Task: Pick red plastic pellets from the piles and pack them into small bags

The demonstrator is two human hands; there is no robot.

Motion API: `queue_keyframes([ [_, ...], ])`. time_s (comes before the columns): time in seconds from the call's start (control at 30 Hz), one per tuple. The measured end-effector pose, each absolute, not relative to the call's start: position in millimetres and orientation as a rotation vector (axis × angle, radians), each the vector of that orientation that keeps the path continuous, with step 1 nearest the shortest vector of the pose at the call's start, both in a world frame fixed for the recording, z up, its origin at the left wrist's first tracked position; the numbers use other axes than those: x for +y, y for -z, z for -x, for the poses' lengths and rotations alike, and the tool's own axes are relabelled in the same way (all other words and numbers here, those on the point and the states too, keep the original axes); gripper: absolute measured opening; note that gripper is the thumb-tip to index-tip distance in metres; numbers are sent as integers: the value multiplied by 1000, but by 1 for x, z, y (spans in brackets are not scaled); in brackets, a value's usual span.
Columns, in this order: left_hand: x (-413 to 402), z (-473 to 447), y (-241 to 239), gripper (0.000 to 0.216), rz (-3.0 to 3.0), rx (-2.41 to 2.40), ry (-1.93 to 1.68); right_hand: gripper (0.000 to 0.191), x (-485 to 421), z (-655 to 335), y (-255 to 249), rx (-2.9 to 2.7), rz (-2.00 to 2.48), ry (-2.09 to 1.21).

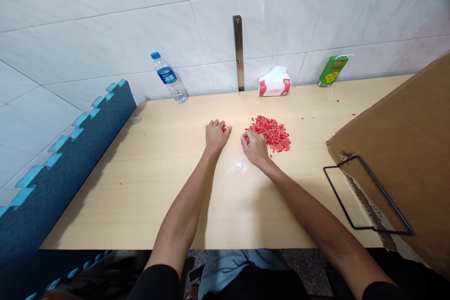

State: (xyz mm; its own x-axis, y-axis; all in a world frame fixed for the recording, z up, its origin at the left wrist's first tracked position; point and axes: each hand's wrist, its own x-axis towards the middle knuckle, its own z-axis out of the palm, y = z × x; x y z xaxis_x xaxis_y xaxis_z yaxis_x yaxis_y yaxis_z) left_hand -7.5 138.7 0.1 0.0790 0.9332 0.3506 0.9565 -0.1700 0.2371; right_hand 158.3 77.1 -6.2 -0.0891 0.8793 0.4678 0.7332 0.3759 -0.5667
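A heap of small red pieces point(271, 132) lies on the pale wooden table point(158, 183), a little right of centre. My right hand point(255, 146) rests at the heap's left edge, its fingers curled over some of the red pieces. My left hand point(215, 134) lies palm down just left of it, fingers bent, with a few red pieces point(224, 128) under its fingertips. A small clear plastic bag point(236, 167) lies flat on the table just below and between the two hands.
Along the tiled wall stand a water bottle point(169, 78), a tissue pack point(274, 82) and a green carton point(332, 71). A metal bracket point(238, 51) hangs on the wall. Blue foam matting point(59, 159) borders the left; a cardboard box point(404, 150) with a black wire frame point(365, 197) fills the right.
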Motion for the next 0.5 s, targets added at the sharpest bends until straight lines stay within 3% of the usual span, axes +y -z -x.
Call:
queue_keyframes([
  [0.27,138,10,1,22,2291,-1940,745,12,78,-160,9,-1806,1387,-263],
  [0.5,107,5,-5,20,2073,-1878,1213,15,76,-164,11,-1655,1412,-331],
])
